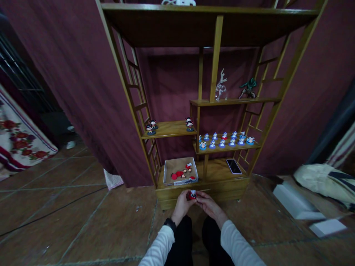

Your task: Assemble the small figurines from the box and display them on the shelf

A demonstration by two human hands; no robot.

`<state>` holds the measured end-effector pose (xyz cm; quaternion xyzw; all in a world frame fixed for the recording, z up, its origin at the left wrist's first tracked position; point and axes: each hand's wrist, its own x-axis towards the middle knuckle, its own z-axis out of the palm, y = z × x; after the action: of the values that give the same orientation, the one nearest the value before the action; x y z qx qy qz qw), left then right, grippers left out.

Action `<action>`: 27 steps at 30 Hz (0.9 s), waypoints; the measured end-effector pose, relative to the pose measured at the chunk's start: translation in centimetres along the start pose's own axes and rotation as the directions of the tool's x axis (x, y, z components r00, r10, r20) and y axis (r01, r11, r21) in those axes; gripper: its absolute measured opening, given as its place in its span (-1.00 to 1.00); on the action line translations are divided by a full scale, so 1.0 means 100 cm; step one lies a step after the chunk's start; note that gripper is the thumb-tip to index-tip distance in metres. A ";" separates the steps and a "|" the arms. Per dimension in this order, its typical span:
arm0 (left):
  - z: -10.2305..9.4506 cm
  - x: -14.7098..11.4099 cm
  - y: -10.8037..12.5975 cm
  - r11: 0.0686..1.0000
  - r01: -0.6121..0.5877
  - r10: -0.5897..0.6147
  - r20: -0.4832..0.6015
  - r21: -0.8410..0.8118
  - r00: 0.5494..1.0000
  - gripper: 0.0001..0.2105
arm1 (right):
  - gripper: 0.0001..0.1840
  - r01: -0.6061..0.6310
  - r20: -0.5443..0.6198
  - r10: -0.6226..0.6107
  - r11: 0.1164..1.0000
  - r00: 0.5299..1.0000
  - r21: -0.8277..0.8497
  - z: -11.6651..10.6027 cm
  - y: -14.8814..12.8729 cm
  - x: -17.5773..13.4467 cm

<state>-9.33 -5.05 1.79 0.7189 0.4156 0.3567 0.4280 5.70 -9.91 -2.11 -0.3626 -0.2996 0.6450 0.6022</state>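
right now your left hand [182, 203] and your right hand [206, 204] meet just in front of the bottom edge of the tall wooden display shelf [216, 37], both pinched on one small red and white toy figurine [192, 194] held between the fingertips. behind it, on the lowest board toward the left corner, sits a shallow cardboard box [169, 170] with more red figurines. a dark phone [233, 166] lies flat toward the right corner of that board. rows of small blue-based figurines [226, 140] stand on the board above.
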 end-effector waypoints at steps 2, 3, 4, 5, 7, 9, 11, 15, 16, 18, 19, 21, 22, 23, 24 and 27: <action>-0.002 0.000 0.001 0.999 -0.031 0.030 0.016 0.042 0.999 -0.66 | -0.60 -0.008 -0.003 0.008 1.000 1.000 0.007 0.000 0.000 0.001; -0.002 0.001 0.002 0.997 -0.044 0.043 0.024 0.066 0.999 -0.68 | -0.60 -0.011 -0.006 0.011 1.000 1.000 0.011 0.000 0.000 0.002; -0.003 0.001 0.003 0.995 -0.054 0.051 0.032 0.087 0.998 -0.71 | -0.60 -0.015 -0.009 0.015 1.000 1.000 0.014 0.001 -0.001 0.002; -0.004 0.001 0.005 0.993 -0.058 0.054 0.040 0.106 0.998 -0.73 | -0.60 -0.018 -0.012 0.018 1.000 1.000 0.017 0.001 -0.002 0.002; -0.006 0.003 0.009 0.990 -0.053 0.047 0.047 0.133 0.998 -0.74 | -0.63 -0.027 -0.013 0.027 0.999 1.000 0.030 0.001 -0.003 0.002; -0.010 0.005 0.015 0.988 -0.050 0.045 0.039 0.148 0.998 -0.72 | -0.65 -0.031 -0.017 0.032 0.997 0.999 0.064 0.000 -0.005 0.002; -0.016 0.011 0.023 0.987 -0.055 0.053 0.022 0.150 0.998 -0.72 | -0.66 -0.029 -0.038 0.033 0.992 0.999 0.119 -0.002 -0.005 0.002; -0.041 0.029 0.047 0.991 -0.065 0.071 -0.047 0.119 0.996 -0.73 | -0.62 -0.041 -0.103 0.063 0.979 0.993 0.200 -0.008 -0.004 0.004; -0.049 0.035 0.054 0.992 -0.060 0.070 -0.084 0.115 0.994 -0.71 | -0.62 -0.043 -0.119 0.070 0.977 0.990 0.209 -0.009 -0.003 0.005; -0.066 0.047 0.068 0.992 -0.051 0.067 -0.138 0.115 0.988 -0.69 | -0.62 -0.037 -0.155 0.072 0.975 0.985 0.220 -0.013 -0.002 0.007; -0.074 0.052 0.074 0.994 -0.040 0.056 -0.166 0.098 0.985 -0.68 | -0.63 -0.030 -0.174 0.070 0.974 0.982 0.223 -0.015 -0.001 0.008; -0.086 0.061 0.084 0.996 -0.038 0.053 -0.189 0.082 0.981 -0.67 | -0.64 -0.019 -0.204 0.065 0.975 0.977 0.220 -0.017 0.000 0.010; -0.090 0.063 0.087 0.996 -0.040 0.055 -0.185 0.085 0.981 -0.66 | -0.65 -0.015 -0.215 0.062 0.977 0.975 0.214 -0.018 0.001 0.010; -0.091 0.064 0.089 0.995 -0.039 0.056 -0.177 0.096 0.983 -0.66 | -0.65 -0.012 -0.223 0.060 0.978 0.973 0.207 -0.018 0.001 0.010; -0.090 0.064 0.089 0.993 -0.035 0.054 -0.167 0.113 0.984 -0.66 | -0.66 -0.010 -0.229 0.056 0.980 0.972 0.198 -0.018 0.002 0.010; -0.075 0.052 0.080 0.976 -0.032 0.063 -0.137 0.215 0.989 -0.65 | -0.67 -0.002 -0.228 0.044 0.984 0.973 0.178 -0.014 0.000 0.007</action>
<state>-11.41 -0.30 12.73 0.7428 0.4636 0.3710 0.3093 6.84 -9.25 -2.93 -0.3839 -0.1648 0.6293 0.6553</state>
